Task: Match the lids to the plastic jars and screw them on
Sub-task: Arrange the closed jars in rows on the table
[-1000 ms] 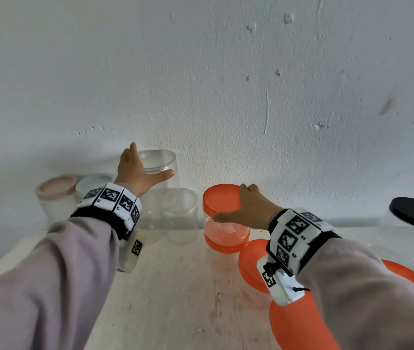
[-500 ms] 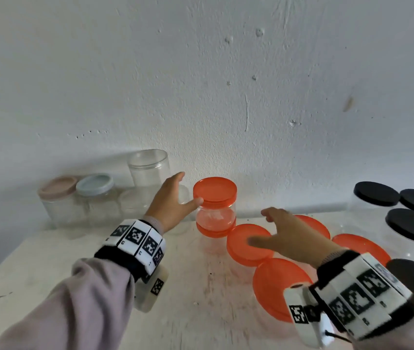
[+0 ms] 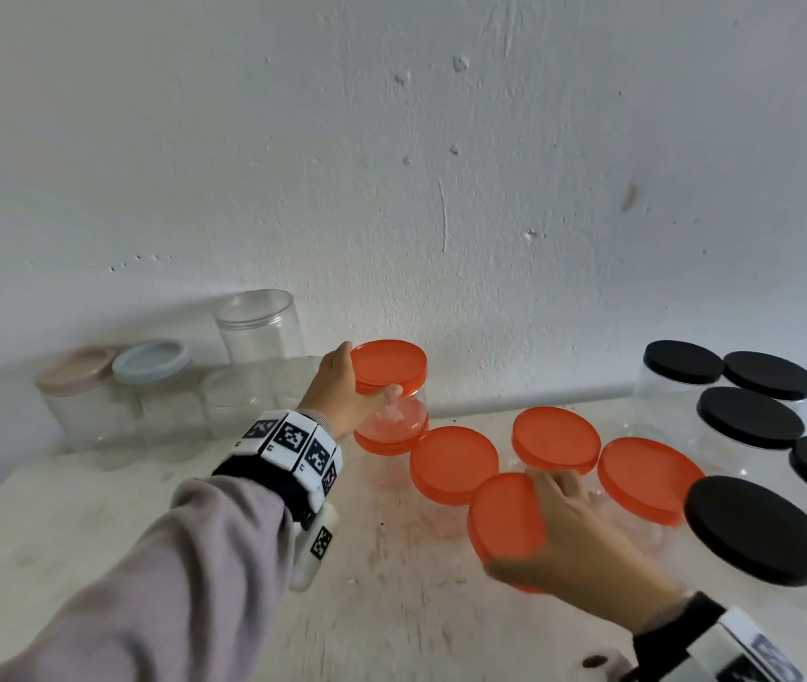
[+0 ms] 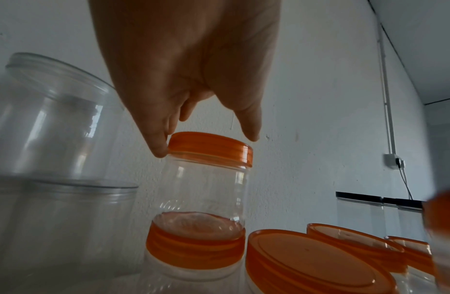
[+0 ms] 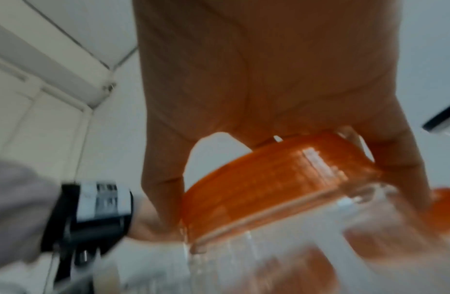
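— Item: stacked orange-lidded jar (image 3: pixel 390 386), upright, at the wall. Where are your fingers?
— Left hand (image 3: pixel 342 391) clasps its lid rim; right hand (image 3: pixel 571 539) grips the nearest orange-lidded jar (image 3: pixel 504 521), tilted.

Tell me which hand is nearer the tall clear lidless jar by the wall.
Left. The left hand grips the stacked orange-lidded jar just right of the tall clear lidless jar; the right hand holds another orange-lidded jar, nearer the person.
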`<move>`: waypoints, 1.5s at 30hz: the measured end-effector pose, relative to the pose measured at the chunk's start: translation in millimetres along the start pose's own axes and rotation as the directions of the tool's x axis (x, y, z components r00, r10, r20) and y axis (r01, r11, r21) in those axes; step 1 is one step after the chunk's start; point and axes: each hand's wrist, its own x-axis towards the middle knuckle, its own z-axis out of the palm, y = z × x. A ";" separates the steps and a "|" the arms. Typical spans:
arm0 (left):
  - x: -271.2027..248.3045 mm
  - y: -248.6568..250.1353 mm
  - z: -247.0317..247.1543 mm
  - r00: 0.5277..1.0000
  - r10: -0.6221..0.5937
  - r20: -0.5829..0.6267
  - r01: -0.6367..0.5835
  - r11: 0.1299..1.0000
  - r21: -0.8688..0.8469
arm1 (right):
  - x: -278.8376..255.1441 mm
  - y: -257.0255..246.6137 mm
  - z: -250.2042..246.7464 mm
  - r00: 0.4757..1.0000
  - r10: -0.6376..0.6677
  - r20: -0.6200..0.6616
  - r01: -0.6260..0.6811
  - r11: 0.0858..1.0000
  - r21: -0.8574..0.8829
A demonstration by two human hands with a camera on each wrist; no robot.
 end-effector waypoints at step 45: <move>15.7 -43.3 77.3 0.976 -0.213 0.041 0.217 0.943 -0.252 | 106.3 9.3 54.6 0.992 0.042 -0.117 0.047 0.744 0.666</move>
